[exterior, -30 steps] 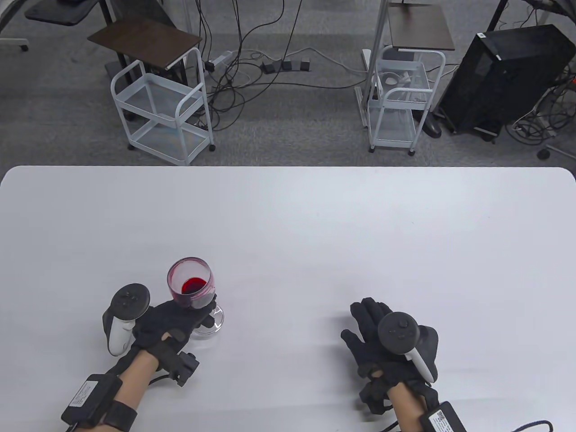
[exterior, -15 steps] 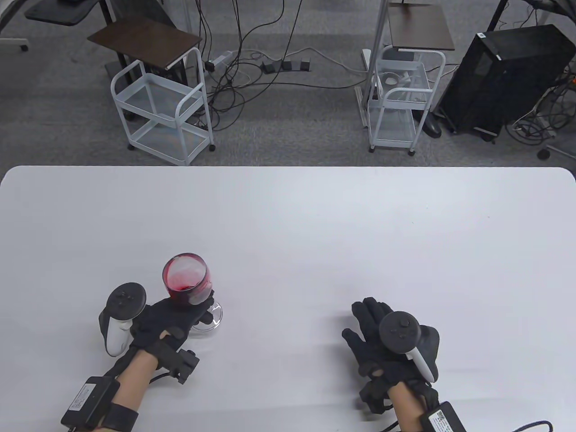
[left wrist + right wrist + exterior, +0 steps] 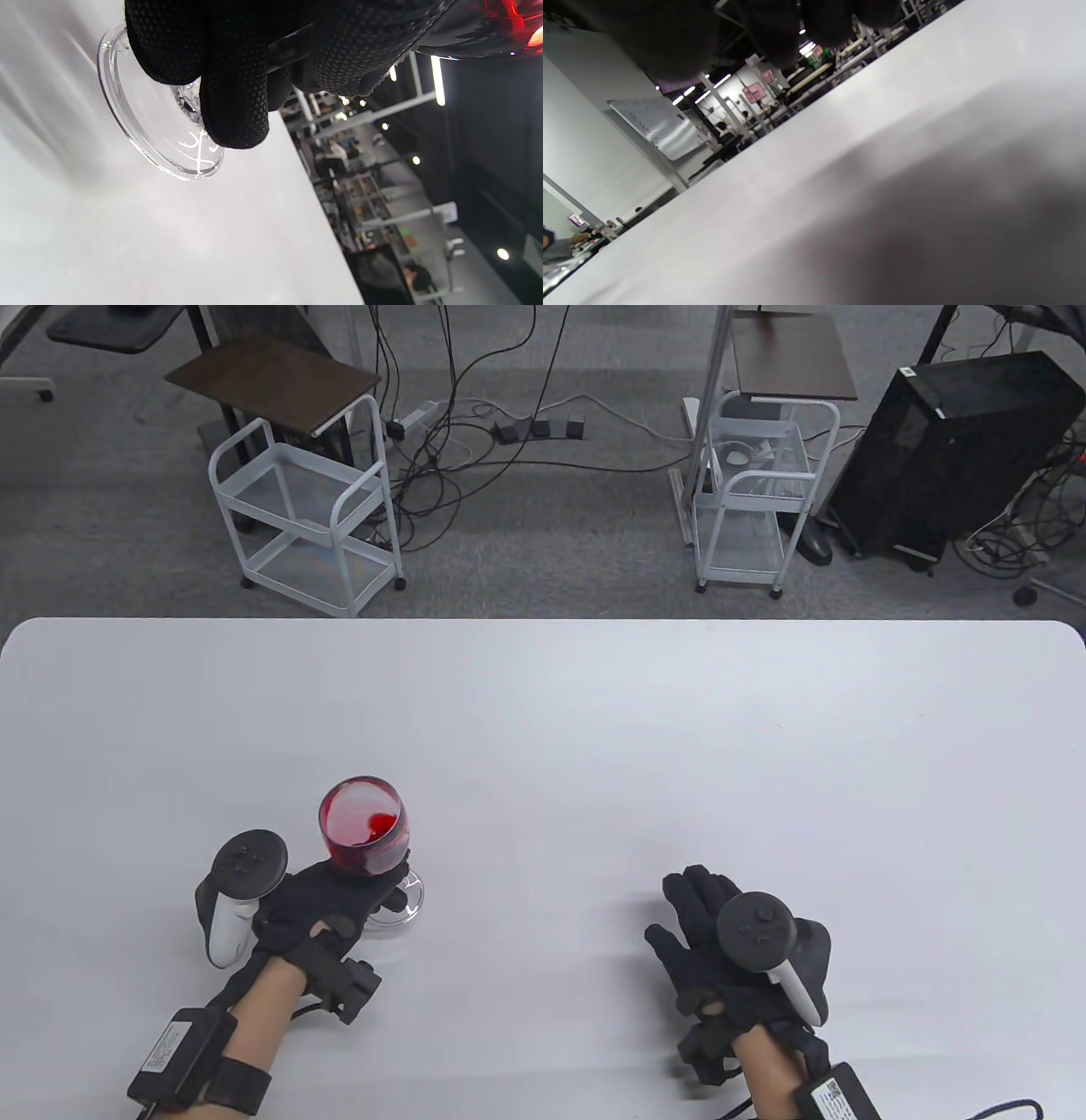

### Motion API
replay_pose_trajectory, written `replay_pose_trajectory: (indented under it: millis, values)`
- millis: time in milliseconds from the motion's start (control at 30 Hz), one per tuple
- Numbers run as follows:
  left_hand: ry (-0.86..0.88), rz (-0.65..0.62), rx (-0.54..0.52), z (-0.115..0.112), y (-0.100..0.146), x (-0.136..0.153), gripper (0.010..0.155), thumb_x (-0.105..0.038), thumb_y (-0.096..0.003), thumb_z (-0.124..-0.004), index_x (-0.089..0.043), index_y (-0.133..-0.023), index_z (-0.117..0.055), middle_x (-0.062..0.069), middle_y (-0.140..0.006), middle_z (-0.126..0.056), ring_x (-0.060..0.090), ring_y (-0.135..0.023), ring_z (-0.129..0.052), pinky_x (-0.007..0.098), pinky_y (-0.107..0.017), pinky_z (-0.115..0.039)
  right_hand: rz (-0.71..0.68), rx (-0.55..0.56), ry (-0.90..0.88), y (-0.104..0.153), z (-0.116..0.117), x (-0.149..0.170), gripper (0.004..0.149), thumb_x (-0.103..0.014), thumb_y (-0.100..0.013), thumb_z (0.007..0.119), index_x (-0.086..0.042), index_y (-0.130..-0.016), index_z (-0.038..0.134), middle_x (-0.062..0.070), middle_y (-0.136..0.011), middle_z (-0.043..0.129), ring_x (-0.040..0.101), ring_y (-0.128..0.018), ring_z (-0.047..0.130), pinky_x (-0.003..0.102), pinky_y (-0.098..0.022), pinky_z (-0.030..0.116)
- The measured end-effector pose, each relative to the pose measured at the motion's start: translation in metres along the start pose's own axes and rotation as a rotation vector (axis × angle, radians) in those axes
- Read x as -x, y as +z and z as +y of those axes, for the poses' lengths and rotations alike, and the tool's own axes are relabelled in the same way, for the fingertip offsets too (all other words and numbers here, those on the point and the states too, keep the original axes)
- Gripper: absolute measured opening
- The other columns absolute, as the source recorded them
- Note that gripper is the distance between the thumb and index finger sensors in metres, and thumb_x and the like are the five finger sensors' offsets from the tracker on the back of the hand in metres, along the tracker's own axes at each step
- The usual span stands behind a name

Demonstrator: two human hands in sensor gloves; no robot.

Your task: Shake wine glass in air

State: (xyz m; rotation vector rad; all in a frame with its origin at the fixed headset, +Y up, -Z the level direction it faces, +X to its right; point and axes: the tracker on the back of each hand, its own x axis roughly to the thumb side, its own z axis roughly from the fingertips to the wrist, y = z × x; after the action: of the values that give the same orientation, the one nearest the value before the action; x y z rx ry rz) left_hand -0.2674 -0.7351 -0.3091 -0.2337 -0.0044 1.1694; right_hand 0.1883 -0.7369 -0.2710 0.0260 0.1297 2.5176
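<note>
One wine glass (image 3: 365, 824) with red liquid in it, the only thing of its kind here. Two gloved hands: the left hand (image 3: 318, 903) and the right hand (image 3: 721, 950). Two trackers, one on the back of each: the left tracker (image 3: 237, 891) and the right tracker (image 3: 764, 937). One white table (image 3: 594, 712). Beyond the table's far edge, two white wire carts stand on the floor, the left cart (image 3: 305, 509) and the right cart (image 3: 751, 492). One black computer tower (image 3: 950, 449) stands right of the right cart.
</note>
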Motion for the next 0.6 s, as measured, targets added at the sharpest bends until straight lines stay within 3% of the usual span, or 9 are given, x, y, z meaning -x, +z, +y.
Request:
replay_pose_trajectory:
  millis: [100,200,600]
  values:
    - [0.053,-0.009,0.033,-0.011,0.002,-0.005,0.044,-0.041,-0.0480,-0.095,-0.027,-0.090,-0.089,0.019,-0.117,-0.076,0.017,-0.058,-0.119,0.041,-0.056,-0.092,-0.008,0.012,-0.008,0.000,-0.001,-0.001,0.069,-0.055,-0.042,0.074,-0.027,-0.102,0.055,0.002,-0.116,0.043,0.036,-0.107,0.035,0.064,-0.074,0.033]
    - [-0.011,-0.008,0.004,-0.008,-0.004,-0.011,0.045,-0.042,-0.0481,-0.094,-0.028,-0.090,-0.089,0.018,-0.117,-0.076,0.015,-0.058,-0.119,0.040,-0.056,-0.092,-0.002,-0.003,-0.014,-0.002,0.000,0.000,0.069,-0.055,-0.042,0.074,-0.027,-0.102,0.055,0.002,-0.116,0.043,0.036,-0.107,0.035,0.064,-0.075,0.033]
    - [0.088,-0.020,0.037,-0.013,-0.005,-0.008,0.044,-0.040,-0.0472,-0.096,-0.026,-0.089,-0.090,0.019,-0.116,-0.077,0.018,-0.057,-0.120,0.042,-0.055,-0.092,-0.013,-0.004,-0.003,-0.001,0.001,-0.001,0.069,-0.056,-0.042,0.073,-0.027,-0.102,0.055,0.002,-0.116,0.044,0.036,-0.107,0.035,0.064,-0.074,0.033]
